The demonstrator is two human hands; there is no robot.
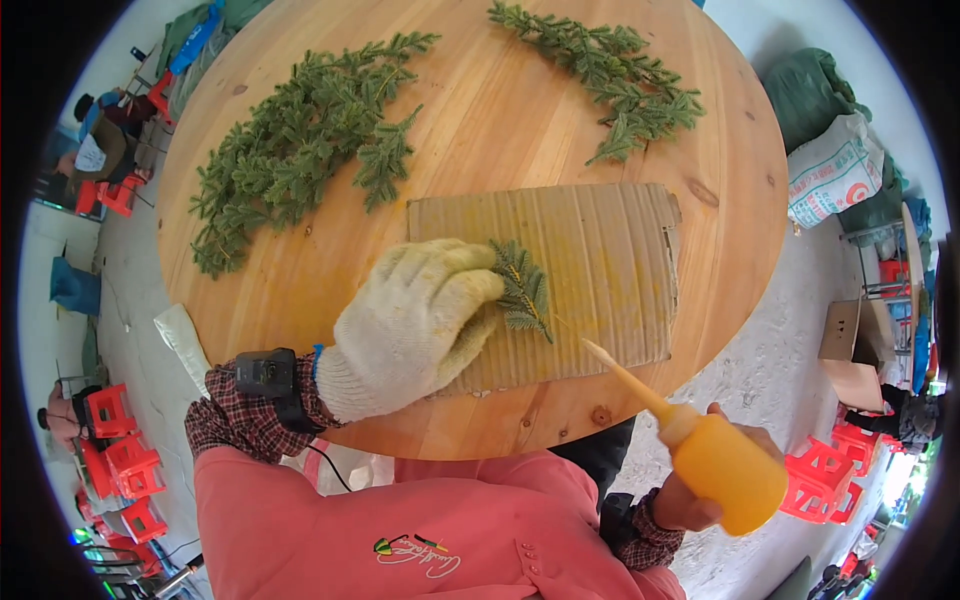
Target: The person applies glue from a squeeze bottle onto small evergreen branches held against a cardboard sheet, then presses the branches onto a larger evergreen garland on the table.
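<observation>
My left hand (415,325), in a white knitted glove, is closed at the edge of a small green fir sprig (524,290). The sprig lies over a flat piece of corrugated cardboard (610,250), its bare stem end pointing toward me. In my bare right hand (690,505) is a yellow squeeze bottle (728,470) with a long thin nozzle. The bottle is tilted, and its tip sits just off the stem end, over the cardboard. A fine thread seems to run between tip and stem. Yellowish stains mark the cardboard.
A heap of fir branches (290,150) covers the left of the round wooden table (470,100). More branches (630,90) lie at the far right. Around it stand red stools (820,480), green sacks (810,95), a white sack (835,170) and an open carton (855,335). People sit at the far left.
</observation>
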